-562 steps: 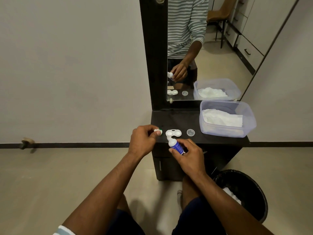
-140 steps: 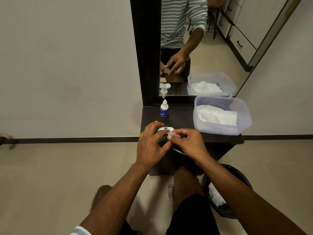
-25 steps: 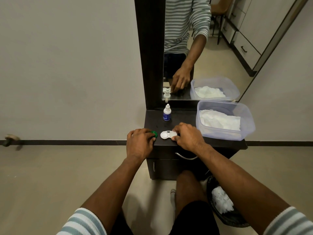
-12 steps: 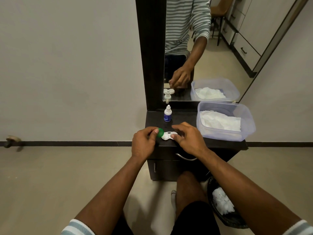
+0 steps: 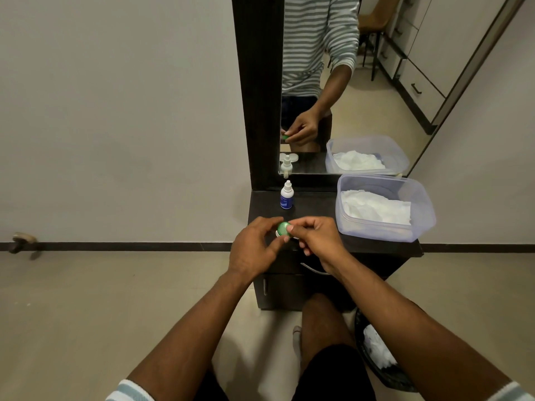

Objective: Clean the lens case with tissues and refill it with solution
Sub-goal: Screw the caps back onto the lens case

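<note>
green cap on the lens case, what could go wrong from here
The lens case sits near the front edge of the dark vanity top, mostly hidden under both hands; a slip while fitting the green cap could knock it to the floor.

If the cap goes on crooked, any solution inside may leak.

The left hand and right hand crowd one small cap, so it could pop out of the fingertips.

A small dark vanity cabinet [image 5: 315,205] stands against the wall under a mirror; 1 solution bottle [image 5: 287,195] stands upright near its back edge. At its right end sits a clear plastic tub [image 5: 385,227] holding white tissues [image 5: 376,209]; the bottle and tub are well apart.
</note>
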